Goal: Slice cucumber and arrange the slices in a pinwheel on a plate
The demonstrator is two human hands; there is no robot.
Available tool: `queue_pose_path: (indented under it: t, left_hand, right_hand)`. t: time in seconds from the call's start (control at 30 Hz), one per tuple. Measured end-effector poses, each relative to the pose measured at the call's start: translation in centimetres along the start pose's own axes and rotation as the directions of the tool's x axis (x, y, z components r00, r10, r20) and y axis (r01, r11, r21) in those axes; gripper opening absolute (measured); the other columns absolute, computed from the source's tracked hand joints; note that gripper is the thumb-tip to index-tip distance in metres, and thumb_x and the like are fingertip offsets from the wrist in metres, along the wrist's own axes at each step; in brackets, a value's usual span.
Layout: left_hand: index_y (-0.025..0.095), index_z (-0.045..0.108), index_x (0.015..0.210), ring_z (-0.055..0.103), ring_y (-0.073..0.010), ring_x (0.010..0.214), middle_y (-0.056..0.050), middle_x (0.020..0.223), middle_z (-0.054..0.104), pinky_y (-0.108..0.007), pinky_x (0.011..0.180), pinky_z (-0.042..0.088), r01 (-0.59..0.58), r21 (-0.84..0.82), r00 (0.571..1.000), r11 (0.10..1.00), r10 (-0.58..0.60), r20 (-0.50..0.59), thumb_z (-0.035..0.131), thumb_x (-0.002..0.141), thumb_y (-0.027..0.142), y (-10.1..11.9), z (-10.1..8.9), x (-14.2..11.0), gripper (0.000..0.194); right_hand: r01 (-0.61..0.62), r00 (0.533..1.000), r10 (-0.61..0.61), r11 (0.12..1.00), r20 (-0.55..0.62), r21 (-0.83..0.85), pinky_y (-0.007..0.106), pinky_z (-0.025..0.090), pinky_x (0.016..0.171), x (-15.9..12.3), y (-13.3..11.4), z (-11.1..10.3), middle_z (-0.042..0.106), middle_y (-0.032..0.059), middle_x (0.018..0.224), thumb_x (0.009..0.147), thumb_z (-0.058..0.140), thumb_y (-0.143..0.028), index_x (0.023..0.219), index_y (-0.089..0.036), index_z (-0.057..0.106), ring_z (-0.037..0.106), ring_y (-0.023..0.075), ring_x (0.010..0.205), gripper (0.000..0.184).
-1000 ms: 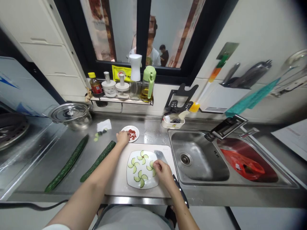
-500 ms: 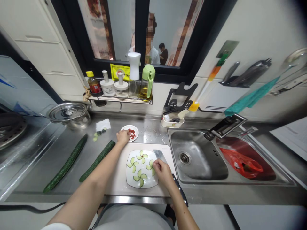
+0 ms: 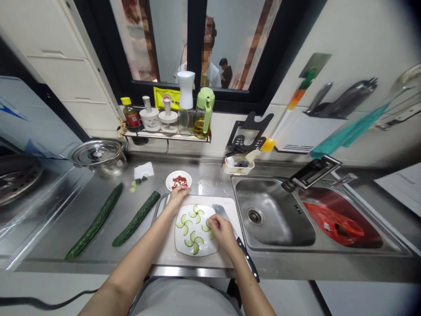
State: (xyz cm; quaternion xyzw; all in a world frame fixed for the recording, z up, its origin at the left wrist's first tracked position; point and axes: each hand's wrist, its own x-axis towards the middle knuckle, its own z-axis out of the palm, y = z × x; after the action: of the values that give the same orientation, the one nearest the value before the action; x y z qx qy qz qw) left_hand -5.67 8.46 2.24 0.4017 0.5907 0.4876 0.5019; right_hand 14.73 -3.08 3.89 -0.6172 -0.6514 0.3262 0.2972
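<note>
My left hand [image 3: 179,195] is closed in a pinch at the near rim of a small white dish [image 3: 169,182] holding small red pieces [image 3: 179,181]; anything between its fingertips is too small to make out. My right hand [image 3: 222,229] is also pinched, over the right side of a white square plate [image 3: 182,248], and hides part of the cucumber slices there. Thin cucumber slices [image 3: 194,242] lie on the plate in pinwheel shapes. Beneath the plate is a pale cutting board [image 3: 164,254]. A kitchen knife [image 3: 247,259] rests along the board's right side, partly behind my right hand.
Two long cucumbers [image 3: 95,221] lie on the steel counter at left. Near a paper towel [image 3: 144,170] are cucumber offcuts [image 3: 134,186]. A lidded pot [image 3: 98,158] stands behind. To the right is a double sink [image 3: 272,215] with a red bag [image 3: 335,224].
My left hand has drawn back from over the red pieces, toward the plate and slightly right. The right hand has shifted only slightly upward, still pinched. The view has moved a little.
</note>
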Motion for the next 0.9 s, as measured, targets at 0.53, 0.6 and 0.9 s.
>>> queue_pose_path:
  t: [0.53,0.6,0.9]
  left_hand:
    - [0.017,0.059,0.08,0.051,-0.0029,0.056,0.003,0.073,0.061,-0.014,0.048,0.031,0.501,-0.474,0.847,0.724,-0.296,0.442,0.081,0.061,0.031,-0.6,3.1,-10.3,0.032]
    - [0.017,0.059,0.081,0.052,-0.0033,0.057,0.002,0.074,0.062,-0.014,0.049,0.032,0.489,-0.469,0.855,0.736,-0.298,0.424,0.081,0.06,0.032,-0.9,3.0,-10.3,0.033]
    - [0.017,0.061,0.079,0.053,-0.0041,0.058,0.002,0.074,0.062,-0.015,0.05,0.035,0.457,-0.465,0.872,0.758,-0.279,0.402,0.08,0.061,0.031,-1.0,2.7,-10.7,0.03]
  right_hand:
    - [0.234,0.959,-0.256,0.958,-0.123,-0.168,0.026,0.043,0.072,1.1,-2.6,0.7,0.064,0.0066,0.087,0.09,0.042,-0.029,0.093,-0.019,0.062,0.057,0.0169,0.08,0.022]
    - [0.24,0.956,-0.263,0.956,-0.129,-0.17,0.027,0.043,0.073,1.0,-2.6,0.7,0.063,0.0066,0.087,0.09,0.043,-0.029,0.093,-0.019,0.062,0.058,0.0172,0.082,0.022]
    - [0.253,0.956,-0.273,0.953,-0.11,-0.166,0.026,0.043,0.074,0.9,-2.9,0.5,0.063,0.0064,0.085,0.091,0.044,-0.028,0.091,-0.018,0.062,0.057,0.0168,0.081,0.021]
